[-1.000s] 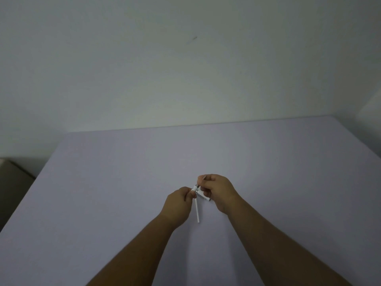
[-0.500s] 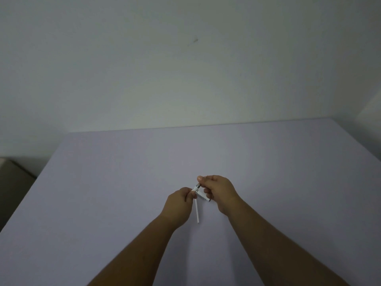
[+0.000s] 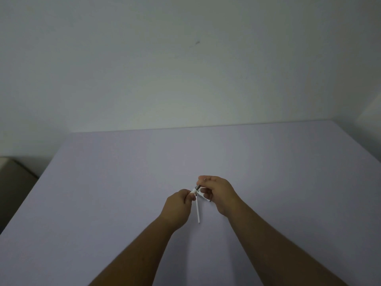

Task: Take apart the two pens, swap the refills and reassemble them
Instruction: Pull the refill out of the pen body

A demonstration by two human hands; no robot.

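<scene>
Both hands meet above the middle of the pale lilac table [image 3: 123,182]. My left hand [image 3: 178,207] pinches the white pen barrel [image 3: 193,191] at its upper end. My right hand [image 3: 218,193] grips the small dark metal tip piece [image 3: 198,185] at that same end, thumb and forefinger closed on it. A thin white refill [image 3: 198,211] lies on the table below the hands, pointing toward me. Another white pen part [image 3: 203,197] shows under the right fingers; the hands hide most of it.
A plain pale wall rises behind the table's far edge. At the left, beside the table, stands a dark low box [image 3: 12,182]. A light corner of some object [image 3: 371,118] shows at the far right.
My right hand has lifted slightly and its fingers have shifted on the tip piece at the barrel's end. The left hand and the refill on the table stay where they were.
</scene>
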